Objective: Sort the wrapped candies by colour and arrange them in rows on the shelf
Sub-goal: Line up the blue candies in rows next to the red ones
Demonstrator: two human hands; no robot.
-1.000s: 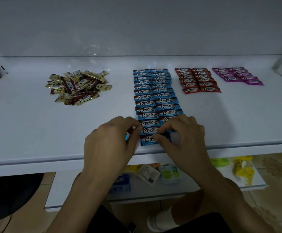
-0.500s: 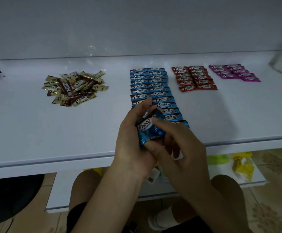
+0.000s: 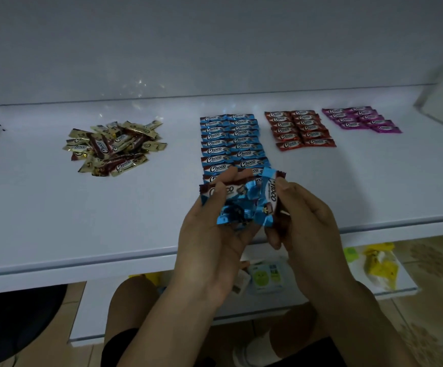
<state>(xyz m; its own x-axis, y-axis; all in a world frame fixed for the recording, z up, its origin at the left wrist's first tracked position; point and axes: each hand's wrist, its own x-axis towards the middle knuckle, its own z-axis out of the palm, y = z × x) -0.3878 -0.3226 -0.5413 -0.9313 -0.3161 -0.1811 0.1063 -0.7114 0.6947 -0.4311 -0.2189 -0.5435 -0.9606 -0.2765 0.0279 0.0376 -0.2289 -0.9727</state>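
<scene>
On the white shelf point(image 3: 56, 207) lie two columns of blue candies point(image 3: 231, 139), with red candies point(image 3: 303, 129) in rows to their right and purple candies point(image 3: 360, 119) beyond those. A loose heap of gold and brown candies point(image 3: 114, 148) sits at the left. Above the shelf's front edge, my left hand point(image 3: 209, 234) holds a bunch of blue candies point(image 3: 237, 205) in its curled fingers. My right hand point(image 3: 302, 221) pinches one blue candy point(image 3: 269, 194) upright, right beside that bunch. The hands hide the near end of the blue columns.
A lower shelf point(image 3: 162, 313) beneath carries small packets point(image 3: 266, 276) and a yellow bag point(image 3: 380, 266). A pale box point(image 3: 442, 107) stands at the shelf's far right end. The back wall rises behind the rows. My knees are under the shelf edge.
Both hands went from pressing the nearest blue candies on the shelf to lifting a bunch off it. The right hand has now drawn one candy apart from the bunch.
</scene>
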